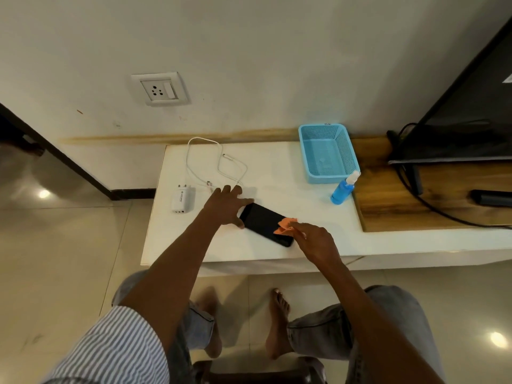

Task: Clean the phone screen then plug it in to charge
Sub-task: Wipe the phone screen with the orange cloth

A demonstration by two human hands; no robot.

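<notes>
A black phone [263, 221] lies screen up on the white ledge [277, 173]. My left hand [225, 206] holds its far left end, thumb and index finger on either side. My right hand [315, 239] pinches a small orange cloth [285, 227] and presses it on the right part of the screen. A white charger adapter [181, 200] lies to the left, with a white cable [221, 164] looped behind the phone. A wall socket [160, 90] sits on the wall above.
A blue mesh basket [328, 151] stands at the back right, with a blue spray bottle [343, 189] in front of it. A wooden board [388, 200] carries a black TV [465, 112], its cords and a dark remote [491, 197]. My legs and bare feet are below the ledge.
</notes>
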